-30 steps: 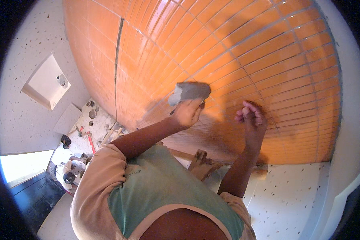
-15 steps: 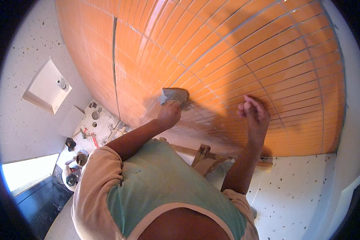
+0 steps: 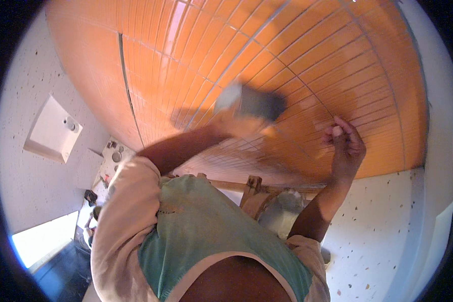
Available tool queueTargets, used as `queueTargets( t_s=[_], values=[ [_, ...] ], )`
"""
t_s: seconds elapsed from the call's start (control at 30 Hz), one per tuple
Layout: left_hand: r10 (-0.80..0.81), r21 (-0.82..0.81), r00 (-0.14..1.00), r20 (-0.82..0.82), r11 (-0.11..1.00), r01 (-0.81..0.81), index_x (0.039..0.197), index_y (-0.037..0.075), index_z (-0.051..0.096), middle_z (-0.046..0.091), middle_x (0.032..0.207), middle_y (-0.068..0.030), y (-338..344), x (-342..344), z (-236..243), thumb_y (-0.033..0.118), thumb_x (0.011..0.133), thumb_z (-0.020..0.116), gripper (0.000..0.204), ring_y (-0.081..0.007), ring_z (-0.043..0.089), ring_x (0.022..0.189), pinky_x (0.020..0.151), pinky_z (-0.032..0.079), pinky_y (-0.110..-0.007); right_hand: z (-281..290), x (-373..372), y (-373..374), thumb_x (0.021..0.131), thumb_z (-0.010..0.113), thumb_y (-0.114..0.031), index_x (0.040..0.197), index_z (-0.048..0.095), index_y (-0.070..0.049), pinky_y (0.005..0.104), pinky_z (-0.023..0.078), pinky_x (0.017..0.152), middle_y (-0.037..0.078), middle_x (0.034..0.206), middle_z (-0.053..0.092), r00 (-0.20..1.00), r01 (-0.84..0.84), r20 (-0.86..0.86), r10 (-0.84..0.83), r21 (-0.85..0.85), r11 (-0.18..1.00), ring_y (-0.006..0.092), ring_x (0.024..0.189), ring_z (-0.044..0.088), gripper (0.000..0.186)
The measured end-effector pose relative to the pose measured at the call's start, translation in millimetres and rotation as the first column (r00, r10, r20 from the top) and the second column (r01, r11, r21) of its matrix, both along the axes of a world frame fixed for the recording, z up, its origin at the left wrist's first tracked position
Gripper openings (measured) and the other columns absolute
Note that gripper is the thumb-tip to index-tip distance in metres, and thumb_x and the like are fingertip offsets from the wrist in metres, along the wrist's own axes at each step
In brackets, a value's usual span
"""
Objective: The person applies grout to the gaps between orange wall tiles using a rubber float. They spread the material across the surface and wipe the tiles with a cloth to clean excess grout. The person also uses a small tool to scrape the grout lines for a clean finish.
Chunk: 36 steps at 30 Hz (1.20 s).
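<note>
An orange tiled surface curves across the view in front of me, crossed by many narrow grey joint lines. My left hand, smeared by motion, grips a flat grey blade-like tool close against the tiles. Its exact kind is too blurred to make out. To the right, my right hand is raised near the tiles, fingers curled and thumb bent in against them. I see nothing held there. Dark smears lie on the lower tiles, below my left hand.
A round pale container stands beside a wooden frame under the tiles. At the left are a speckled pale wall with a recessed niche and a ledge with small tools. Speckled white flooring spreads at the lower right.
My left hand has swept the grey tool to the right and slightly upward across the tiles. My right hand sits further right, and the whole view has shifted a little.
</note>
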<state>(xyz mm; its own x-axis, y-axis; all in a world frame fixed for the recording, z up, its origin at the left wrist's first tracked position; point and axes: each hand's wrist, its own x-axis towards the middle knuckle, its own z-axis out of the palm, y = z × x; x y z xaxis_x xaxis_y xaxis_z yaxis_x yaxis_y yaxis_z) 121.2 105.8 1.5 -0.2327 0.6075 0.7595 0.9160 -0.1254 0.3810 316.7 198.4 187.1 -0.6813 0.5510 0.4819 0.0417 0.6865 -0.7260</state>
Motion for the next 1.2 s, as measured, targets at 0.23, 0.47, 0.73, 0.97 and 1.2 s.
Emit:
queueTargets(
  t_s=[0.23,0.47,0.73,0.97,1.2],
  values=[
    [0.05,-0.273,0.997,-0.064,0.96,-0.066,0.125,0.006,0.05,0.048,0.127,-0.0176,-13.7,37.7,-160.1,0.02,0.086,0.055,0.042,-0.0359,0.04,0.121,0.107,0.023,-0.052,10.0,54.7,-6.3,0.087,0.068,-0.014,0.104,0.067,0.0,0.0243,0.052,0.068,0.005,0.092,0.065,0.997,0.082,-0.01,-0.083,-0.011,0.997,0.0114,0.077,0.061,0.023],
    [0.232,0.099,0.898,-0.373,0.973,-0.21,0.111,0.008,0.057,0.054,0.113,-0.0163,78.3,11.0,-35.3,0.027,0.088,0.054,0.031,-0.0356,0.049,0.105,0.086,0.036,-0.054,-2.9,131.1,-9.9,0.086,0.068,-0.015,0.104,0.066,0.0,0.0253,0.052,0.071,0.008,0.094,0.067,0.959,0.284,0.037,-0.282,-0.057,0.957,0.0139,0.08,0.062,0.024],
    [-0.013,-0.285,0.988,-0.157,0.958,-0.033,0.119,0.002,0.051,0.05,0.121,-0.0241,12.2,53.1,-148.7,0.025,0.084,0.058,0.042,-0.0409,0.038,0.123,0.103,0.025,-0.055,-129.6,213.7,-12.2,0.087,0.062,-0.023,0.099,0.065,0.0,0.0382,0.051,0.078,0.019,0.093,0.066,0.69,0.186,0.694,-0.203,0.102,0.977,0.0269,0.085,0.065,0.026],
    [0.415,0.411,0.717,-0.56,0.891,-0.194,0.104,0.0,0.053,0.058,0.093,-0.0192,43.2,44.2,-51.9,0.03,0.094,0.051,0.031,-0.0424,0.052,0.096,0.085,0.036,-0.058,-249.9,221.3,-42.1,0.088,0.054,-0.037,0.108,0.062,-0.002,0.0487,0.047,0.085,0.024,0.105,0.063,0.612,0.27,0.788,-0.068,-0.127,0.955,0.0407,0.098,0.061,0.041],
    [0.016,-0.544,0.979,-0.205,0.829,-0.127,0.11,-0.003,0.056,0.064,0.088,-0.0161,19.9,66.9,-73.1,0.026,0.095,0.052,0.033,-0.0409,0.058,0.092,0.088,0.043,-0.05,-236.0,198.5,-58.6,0.086,0.056,-0.035,0.104,0.067,-0.002,0.0471,0.046,0.085,0.025,0.102,0.064,0.552,0.505,0.824,-0.124,-0.213,0.836,0.0407,0.097,0.062,0.039]
  ],
)
